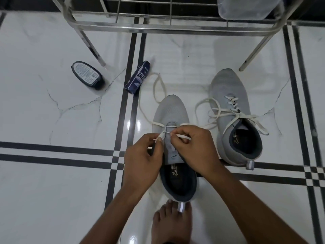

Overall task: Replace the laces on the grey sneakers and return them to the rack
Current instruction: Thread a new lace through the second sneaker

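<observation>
Dim, cool light; overhead glare on the glossy floor [135, 123]; wide-angle bending at edges

A home floor: glossy marble-look tiles [52, 120], a steel shoe rack [158, 27], shoe-care bottles [138, 77] nearby.

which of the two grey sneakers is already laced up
The right-hand sneaker, standing apart near the rack leg: white lace criss-crosses its eyelets. The sneaker under the hands has just one bar threaded.
</observation>
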{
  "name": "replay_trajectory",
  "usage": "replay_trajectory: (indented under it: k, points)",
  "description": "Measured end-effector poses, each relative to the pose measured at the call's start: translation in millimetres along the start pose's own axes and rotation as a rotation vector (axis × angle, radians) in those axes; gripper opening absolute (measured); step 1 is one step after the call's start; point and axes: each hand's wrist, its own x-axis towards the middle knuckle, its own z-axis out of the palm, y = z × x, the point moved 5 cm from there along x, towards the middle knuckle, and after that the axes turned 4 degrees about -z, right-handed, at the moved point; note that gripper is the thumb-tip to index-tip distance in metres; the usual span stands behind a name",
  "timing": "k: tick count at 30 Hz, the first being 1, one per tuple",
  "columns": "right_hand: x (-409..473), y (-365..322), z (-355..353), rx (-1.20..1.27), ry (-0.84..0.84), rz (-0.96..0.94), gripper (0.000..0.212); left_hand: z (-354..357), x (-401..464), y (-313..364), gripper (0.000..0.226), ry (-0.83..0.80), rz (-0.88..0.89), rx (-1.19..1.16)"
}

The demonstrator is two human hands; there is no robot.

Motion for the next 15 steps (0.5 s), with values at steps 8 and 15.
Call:
replay_trajectory:
  k: [8, 15]
  points:
    - [0.6, -7.1, -0.8, -0.075, -0.014, -0.077, 0.007, 0.1, -0.3, -8.1, 0.014, 0.008, -0.057, -0.086]
    - [0.9, -11.4, 2.1, -0.15, -0.005, -0.141, 0.011, 1.6, 0.6, -6.8, 0.015, 0.006, -0.007, -0.064]
